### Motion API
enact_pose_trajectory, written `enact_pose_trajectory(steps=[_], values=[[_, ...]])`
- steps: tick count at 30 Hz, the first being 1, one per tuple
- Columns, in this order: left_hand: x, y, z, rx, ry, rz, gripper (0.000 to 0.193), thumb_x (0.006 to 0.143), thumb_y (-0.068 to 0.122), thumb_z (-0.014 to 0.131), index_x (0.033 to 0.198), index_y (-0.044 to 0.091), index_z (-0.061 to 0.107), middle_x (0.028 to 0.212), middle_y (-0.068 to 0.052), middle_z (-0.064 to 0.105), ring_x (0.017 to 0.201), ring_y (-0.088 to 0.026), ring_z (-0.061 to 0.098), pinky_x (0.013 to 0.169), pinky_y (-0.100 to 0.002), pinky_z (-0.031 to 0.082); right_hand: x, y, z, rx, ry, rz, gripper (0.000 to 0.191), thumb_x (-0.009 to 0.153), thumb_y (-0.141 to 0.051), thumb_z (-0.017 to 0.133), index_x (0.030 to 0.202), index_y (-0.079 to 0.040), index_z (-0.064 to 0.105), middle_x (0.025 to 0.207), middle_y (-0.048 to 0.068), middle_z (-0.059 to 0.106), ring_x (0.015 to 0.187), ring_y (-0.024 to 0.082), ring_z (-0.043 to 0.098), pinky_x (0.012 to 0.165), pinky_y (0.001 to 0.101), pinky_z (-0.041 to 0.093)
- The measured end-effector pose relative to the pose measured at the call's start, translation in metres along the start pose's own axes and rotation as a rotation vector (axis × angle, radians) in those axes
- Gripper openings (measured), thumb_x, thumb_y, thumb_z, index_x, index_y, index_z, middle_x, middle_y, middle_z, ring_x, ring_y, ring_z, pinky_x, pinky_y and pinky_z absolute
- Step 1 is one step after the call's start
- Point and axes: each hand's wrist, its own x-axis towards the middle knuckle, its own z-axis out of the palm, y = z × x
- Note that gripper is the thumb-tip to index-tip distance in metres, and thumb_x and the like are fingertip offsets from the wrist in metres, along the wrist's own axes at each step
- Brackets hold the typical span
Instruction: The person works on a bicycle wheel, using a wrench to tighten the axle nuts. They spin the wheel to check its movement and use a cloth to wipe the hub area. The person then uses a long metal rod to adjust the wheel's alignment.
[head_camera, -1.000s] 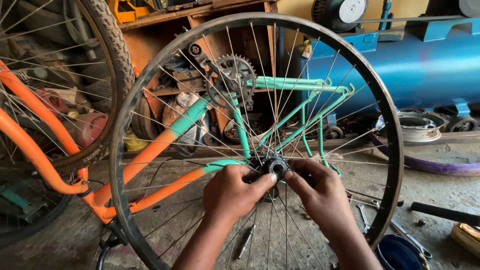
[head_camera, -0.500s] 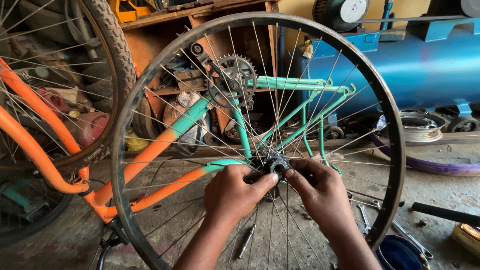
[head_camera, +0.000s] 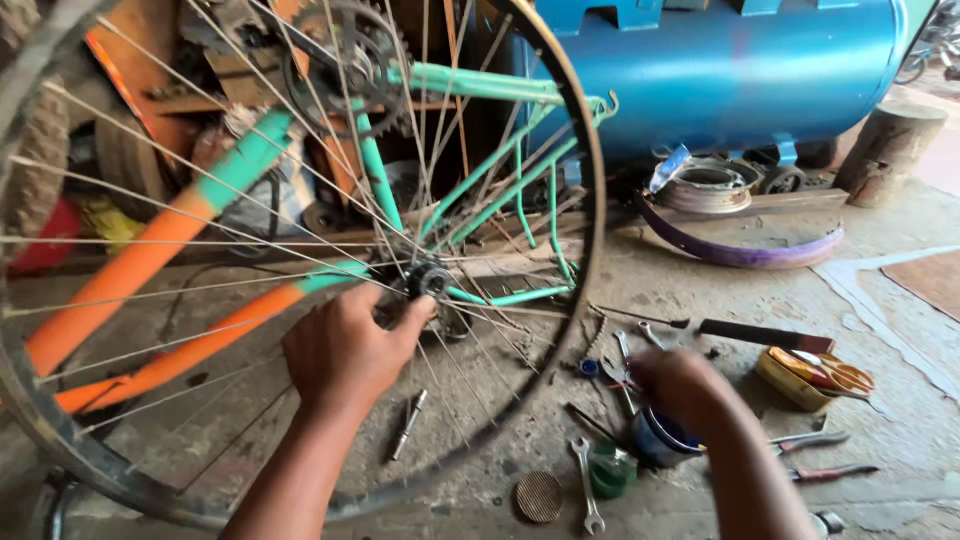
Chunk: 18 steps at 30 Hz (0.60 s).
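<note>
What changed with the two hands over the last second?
The right hand let go of the metal wheel hub and dropped toward the small blue tin among tools on the floor. The left hand stayed at the hub.

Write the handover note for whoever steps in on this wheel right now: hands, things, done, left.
Left hand: fingers on the hub of the bare wheel rim, which sits in the upturned orange and green bicycle frame.
Right hand: off the wheel, down over the small blue tub on the floor; whether it grips anything cannot be told.
Nearby on the floor: spanner, green lid, pliers, yellow tray of tools.
Done: wheel seated in the frame.
Left: hub work looks unfinished; no tyre on the rim.
</note>
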Motion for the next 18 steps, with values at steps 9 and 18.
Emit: enact_pose_trajectory(steps=[9,18], values=[[-0.016,-0.029,0.064,0.138,0.063,-0.091,0.051,0.08,0.065,0.074,0.074,0.015,0.07,0.072,-0.009,0.074,0.067,-0.037,0.07,0.06,-0.052,0.049,-0.016,0.066,0.081,-0.792,-0.156,0.354,0.019,0.084,-0.033,0.076,0.098,-0.022,0.082,0.096,0.012,0.077,0.091,0.032,0.075,0.083,0.0403,0.061],[-0.04,-0.055,0.098,0.064,-0.002,-0.143,0.045,0.082,0.063,0.072,0.079,0.018,0.073,0.069,-0.009,0.074,0.065,-0.036,0.07,0.058,-0.048,0.051,-0.049,0.061,0.121,-0.796,-0.079,0.561,0.027,0.095,-0.029,0.059,0.098,-0.013,0.08,0.102,0.018,0.076,0.099,0.036,0.074,0.087,0.046,0.06]])
